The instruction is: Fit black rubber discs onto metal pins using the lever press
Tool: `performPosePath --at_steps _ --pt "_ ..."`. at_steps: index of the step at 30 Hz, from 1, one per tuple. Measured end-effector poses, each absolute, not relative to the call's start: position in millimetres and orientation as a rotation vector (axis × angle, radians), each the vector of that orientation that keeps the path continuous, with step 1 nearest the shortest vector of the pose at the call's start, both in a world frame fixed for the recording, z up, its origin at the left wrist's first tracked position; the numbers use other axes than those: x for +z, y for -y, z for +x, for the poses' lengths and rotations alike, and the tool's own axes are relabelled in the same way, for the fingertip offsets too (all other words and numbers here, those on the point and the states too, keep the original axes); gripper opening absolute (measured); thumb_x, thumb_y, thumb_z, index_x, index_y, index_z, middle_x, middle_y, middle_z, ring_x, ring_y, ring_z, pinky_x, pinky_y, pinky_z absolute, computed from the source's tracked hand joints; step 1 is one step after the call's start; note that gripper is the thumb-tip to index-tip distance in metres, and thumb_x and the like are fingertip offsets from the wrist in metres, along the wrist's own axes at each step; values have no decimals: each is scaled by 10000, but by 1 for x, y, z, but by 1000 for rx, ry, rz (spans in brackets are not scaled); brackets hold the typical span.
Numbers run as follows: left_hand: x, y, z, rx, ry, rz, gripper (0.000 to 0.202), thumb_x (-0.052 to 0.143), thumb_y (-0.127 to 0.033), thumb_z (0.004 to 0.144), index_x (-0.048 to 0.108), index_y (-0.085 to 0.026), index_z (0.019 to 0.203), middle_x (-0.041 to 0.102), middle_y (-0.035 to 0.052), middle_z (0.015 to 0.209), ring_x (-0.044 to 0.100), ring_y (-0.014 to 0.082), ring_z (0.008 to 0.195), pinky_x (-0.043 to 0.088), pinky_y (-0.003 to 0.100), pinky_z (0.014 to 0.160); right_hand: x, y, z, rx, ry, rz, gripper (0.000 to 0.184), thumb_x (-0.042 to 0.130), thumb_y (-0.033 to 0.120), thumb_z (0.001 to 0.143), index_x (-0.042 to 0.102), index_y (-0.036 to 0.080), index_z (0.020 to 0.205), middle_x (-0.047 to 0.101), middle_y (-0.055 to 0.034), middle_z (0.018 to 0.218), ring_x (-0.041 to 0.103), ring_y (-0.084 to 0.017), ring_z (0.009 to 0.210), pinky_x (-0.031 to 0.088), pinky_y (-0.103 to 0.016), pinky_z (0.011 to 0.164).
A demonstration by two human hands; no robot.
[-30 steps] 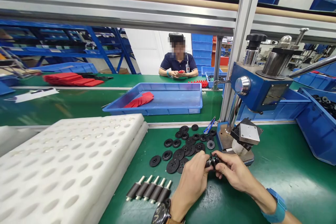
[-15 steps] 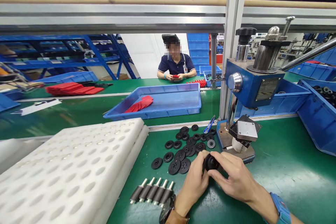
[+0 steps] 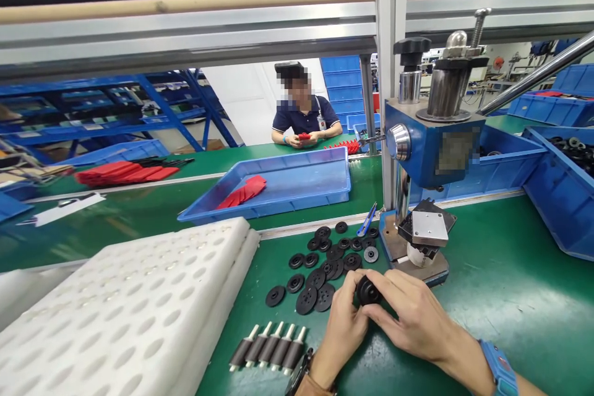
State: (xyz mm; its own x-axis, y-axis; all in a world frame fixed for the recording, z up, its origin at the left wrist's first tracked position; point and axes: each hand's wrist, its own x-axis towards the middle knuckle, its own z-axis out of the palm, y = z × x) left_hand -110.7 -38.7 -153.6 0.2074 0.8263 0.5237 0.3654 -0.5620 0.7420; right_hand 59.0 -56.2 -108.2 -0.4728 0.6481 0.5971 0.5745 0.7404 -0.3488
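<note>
Left hand [image 3: 344, 317] and right hand [image 3: 412, 312] pinched a round black part [image 3: 369, 291]. Slack grip risked dropping it among black discs [image 3: 316, 278], far left.

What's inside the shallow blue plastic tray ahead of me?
Overlapping flat red pieces lie toward the left side of the shallow blue plastic tray. What's beneath them is covered, so I can't tell.

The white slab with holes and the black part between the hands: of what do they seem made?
White slab: probably foam, matte; its edges look softly rounded. Black part: likely moulded plastic, slightly shiny, from faint highlights on its rings; painted metal remains possible.
</note>
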Motion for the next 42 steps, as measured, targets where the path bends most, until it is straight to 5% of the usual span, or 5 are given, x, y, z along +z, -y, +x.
performPosePath --at_steps 7,19,26,32,42 --pt "-155 38 -110 1333 -1128 2004 105 573 -308 908 583 -211 947 610 2 771 595 171 669 480 256 609 -109 56 60 124 2184 -921 394 530 303 1021 475 151 1381 661 -87 950 640 -227 815 544 -358 693" --pt "-154 39 -110 1341 -1107 2001 90 568 -239 896 589 -206 978 657 18 834 628 174 715 516 264 652 -109 55 61 145 2172 -922 384 499 328 1031 494 135 1364 662 -94 932 623 -235 792 524 -364 678" --pt "-144 37 -116 1321 -1104 2119 78 556 -177 935 596 -211 992 672 18 860 636 166 744 518 254 680 -108 50 69 536 1925 -984 560 346 526 1054 480 162 1458 645 -104 1005 633 -232 893 533 -375 803" --pt "-142 46 -109 1112 -1006 2327 194 537 -155 953 550 -222 1134 707 45 972 694 202 843 547 296 738 -118 47 62 1026 1567 -863 583 253 589 1057 596 249 1383 636 -99 1309 601 -234 1217 484 -392 1043" --pt "-151 59 -91 1043 -1031 2470 222 479 -46 881 490 -209 1031 704 86 939 708 273 826 574 373 680 -134 53 46 1348 1183 -875 709 337 718 978 798 197 1112 778 -132 1094 710 -314 1098 504 -508 1039"
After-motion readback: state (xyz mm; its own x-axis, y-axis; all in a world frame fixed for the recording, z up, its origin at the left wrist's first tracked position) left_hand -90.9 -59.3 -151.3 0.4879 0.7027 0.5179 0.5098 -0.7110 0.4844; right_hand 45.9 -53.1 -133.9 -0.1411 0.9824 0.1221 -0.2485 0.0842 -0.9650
